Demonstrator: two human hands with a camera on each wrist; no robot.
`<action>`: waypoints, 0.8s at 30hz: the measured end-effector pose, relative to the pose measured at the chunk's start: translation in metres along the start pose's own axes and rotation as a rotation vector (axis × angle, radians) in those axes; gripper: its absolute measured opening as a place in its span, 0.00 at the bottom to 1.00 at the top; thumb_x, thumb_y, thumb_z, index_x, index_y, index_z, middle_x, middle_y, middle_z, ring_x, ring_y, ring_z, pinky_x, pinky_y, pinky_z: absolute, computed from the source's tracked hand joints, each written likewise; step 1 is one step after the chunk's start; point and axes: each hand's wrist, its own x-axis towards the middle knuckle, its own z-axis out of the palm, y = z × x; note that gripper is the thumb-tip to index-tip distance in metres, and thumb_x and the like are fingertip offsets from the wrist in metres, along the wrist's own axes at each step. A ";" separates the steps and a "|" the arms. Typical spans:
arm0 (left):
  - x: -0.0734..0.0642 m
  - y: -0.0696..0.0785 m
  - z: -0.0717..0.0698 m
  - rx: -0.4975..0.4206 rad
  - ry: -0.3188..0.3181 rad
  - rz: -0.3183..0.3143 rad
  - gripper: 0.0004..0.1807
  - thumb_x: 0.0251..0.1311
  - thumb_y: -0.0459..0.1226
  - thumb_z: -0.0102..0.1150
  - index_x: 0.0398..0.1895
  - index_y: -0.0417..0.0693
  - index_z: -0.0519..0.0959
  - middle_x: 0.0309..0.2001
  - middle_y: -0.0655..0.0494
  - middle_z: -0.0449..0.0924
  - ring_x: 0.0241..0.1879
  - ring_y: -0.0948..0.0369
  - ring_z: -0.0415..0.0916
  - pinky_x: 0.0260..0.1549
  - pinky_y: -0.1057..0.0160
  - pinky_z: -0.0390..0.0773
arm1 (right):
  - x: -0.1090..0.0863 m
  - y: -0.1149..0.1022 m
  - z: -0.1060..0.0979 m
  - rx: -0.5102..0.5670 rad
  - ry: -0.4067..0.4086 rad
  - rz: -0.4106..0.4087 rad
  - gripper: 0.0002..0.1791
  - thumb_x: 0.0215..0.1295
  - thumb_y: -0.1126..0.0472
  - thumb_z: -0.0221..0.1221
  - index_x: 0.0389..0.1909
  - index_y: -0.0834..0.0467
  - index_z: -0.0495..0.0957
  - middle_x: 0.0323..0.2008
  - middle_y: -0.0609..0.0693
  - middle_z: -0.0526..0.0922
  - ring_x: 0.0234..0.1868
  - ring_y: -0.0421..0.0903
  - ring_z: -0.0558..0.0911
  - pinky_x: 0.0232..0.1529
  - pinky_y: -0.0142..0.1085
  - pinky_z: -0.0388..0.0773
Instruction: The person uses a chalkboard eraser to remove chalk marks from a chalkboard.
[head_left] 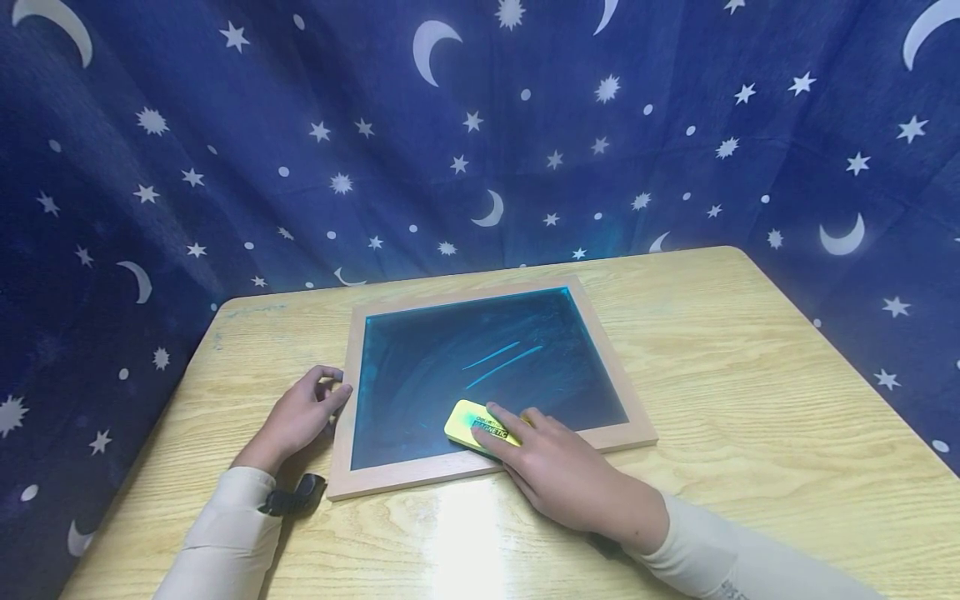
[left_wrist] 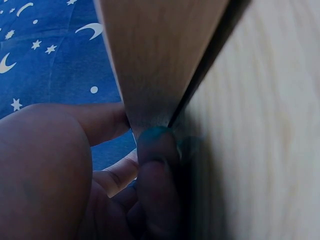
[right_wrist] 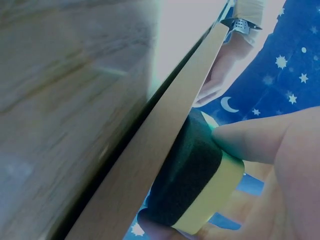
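Observation:
A small chalkboard [head_left: 420, 375] in a light wooden frame lies on the table, with two slanting chalk lines [head_left: 504, 367] and faint smears on its dark surface. My right hand [head_left: 558, 471] grips a yellow chalkboard eraser [head_left: 465, 421] marked "MAGNETIC", resting at the board's near edge. The right wrist view shows the eraser's dark felt pad [right_wrist: 192, 170] and the thumb along its yellow side. At the board's left side, my left hand [head_left: 303, 417] holds the edge of the frame; its fingertips meet the wooden rail [left_wrist: 160, 60] in the left wrist view.
The wood-grain table [head_left: 750, 400] extends around the board, with bluish smudges [head_left: 251, 312] near its far left corner. A dark blue curtain [head_left: 375, 167] with moons and stars hangs behind and beside it. A black strap device [head_left: 296, 497] is on the left wrist.

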 end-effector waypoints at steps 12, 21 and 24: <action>0.000 0.001 0.000 -0.015 0.002 -0.002 0.30 0.74 0.55 0.47 0.66 0.42 0.66 0.50 0.38 0.79 0.41 0.54 0.78 0.32 0.62 0.75 | 0.000 0.006 -0.001 0.001 0.034 -0.017 0.26 0.73 0.55 0.57 0.71 0.44 0.69 0.71 0.56 0.69 0.54 0.50 0.80 0.47 0.44 0.82; -0.002 0.002 0.000 -0.026 -0.001 -0.002 0.31 0.74 0.56 0.47 0.66 0.41 0.66 0.49 0.39 0.79 0.41 0.53 0.78 0.32 0.62 0.76 | 0.000 0.013 -0.001 -0.026 0.048 0.032 0.28 0.71 0.57 0.60 0.71 0.47 0.70 0.70 0.58 0.71 0.54 0.53 0.81 0.46 0.46 0.83; -0.002 0.002 0.000 -0.022 -0.001 -0.004 0.31 0.74 0.56 0.47 0.66 0.41 0.66 0.50 0.39 0.79 0.42 0.54 0.78 0.32 0.62 0.76 | 0.000 0.017 -0.002 -0.028 0.051 0.057 0.28 0.69 0.58 0.61 0.70 0.48 0.71 0.69 0.59 0.71 0.54 0.54 0.81 0.47 0.47 0.83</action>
